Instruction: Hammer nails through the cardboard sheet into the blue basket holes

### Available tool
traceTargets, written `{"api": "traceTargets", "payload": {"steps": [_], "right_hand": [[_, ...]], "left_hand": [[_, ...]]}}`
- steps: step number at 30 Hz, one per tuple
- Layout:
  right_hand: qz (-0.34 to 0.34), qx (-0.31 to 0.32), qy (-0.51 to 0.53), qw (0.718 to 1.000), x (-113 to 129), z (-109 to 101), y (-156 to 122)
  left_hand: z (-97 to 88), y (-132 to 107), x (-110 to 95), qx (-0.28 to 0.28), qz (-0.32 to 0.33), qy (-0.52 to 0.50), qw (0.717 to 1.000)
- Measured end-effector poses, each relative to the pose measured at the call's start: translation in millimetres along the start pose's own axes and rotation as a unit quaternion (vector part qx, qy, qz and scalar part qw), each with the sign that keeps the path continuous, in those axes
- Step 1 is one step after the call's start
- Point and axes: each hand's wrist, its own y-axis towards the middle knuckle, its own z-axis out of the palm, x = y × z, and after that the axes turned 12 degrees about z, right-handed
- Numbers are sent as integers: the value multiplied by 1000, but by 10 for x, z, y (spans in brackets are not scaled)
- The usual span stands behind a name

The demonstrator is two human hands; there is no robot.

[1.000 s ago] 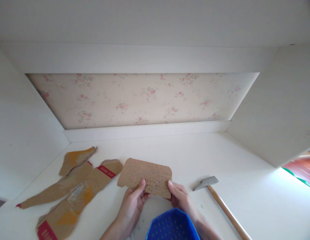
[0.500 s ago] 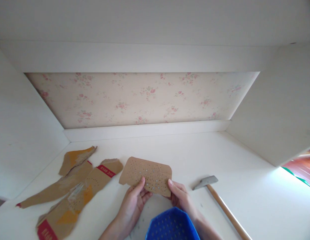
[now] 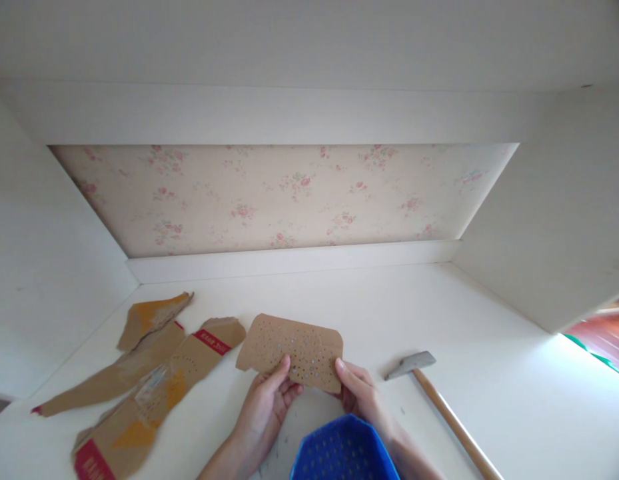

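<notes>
A brown piece of cardboard (image 3: 289,340), punched with many small holes, is held up over the white surface. My left hand (image 3: 264,410) pinches its lower edge, thumb on the front and fingers behind. At the right edge, my right hand (image 3: 359,390) grips the same piece between thumb and fingers. Some of the holes look pale or shiny; I cannot tell whether anything sits in them. Below the cardboard, between my forearms, is a blue container-like object (image 3: 344,450) with a dotted pattern, cut off by the bottom of the view.
A hammer (image 3: 452,417) with a wooden handle lies to the right. Several torn cardboard pieces (image 3: 149,387) with red print and yellow tape lie at the left. White side panels and a raised back edge (image 3: 294,259) enclose the white surface (image 3: 379,300), below floral wallpaper (image 3: 269,193).
Almost nothing differs. The perforated cardboard has tilted or shifted very slightly in my hands; the hammer and torn pieces stay where they were.
</notes>
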Motion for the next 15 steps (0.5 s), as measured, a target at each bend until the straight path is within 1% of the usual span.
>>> {"api": "traceTargets", "payload": {"steps": [2, 5, 6, 7, 8, 10, 12, 15], "right_hand": [[-17, -53, -17, 998, -11, -32, 3], [-82, -149, -19, 985, -47, -101, 28], [-100, -169, -11, 981, -61, -121, 39], [-105, -172, -6, 979, -72, -137, 48], [-98, -160, -7, 982, -79, -146, 53], [-68, -104, -26, 992, -78, -150, 51], [-43, -42, -59, 996, -58, -138, 37], [-20, 6, -113, 993, -9, -112, 12]], "left_hand": [[18, 1, -5, -12, 11, -7, 1000], [39, 6, -14, -50, 41, -8, 998], [44, 6, -17, -57, 44, -3, 997], [46, 6, -19, -59, 43, 5, 997], [48, 3, -20, -54, 36, 14, 998], [44, -6, -16, -29, 13, 29, 999], [31, -20, -1, 7, -8, 35, 999], [-8, -38, 37, 70, -31, 50, 996]]}}
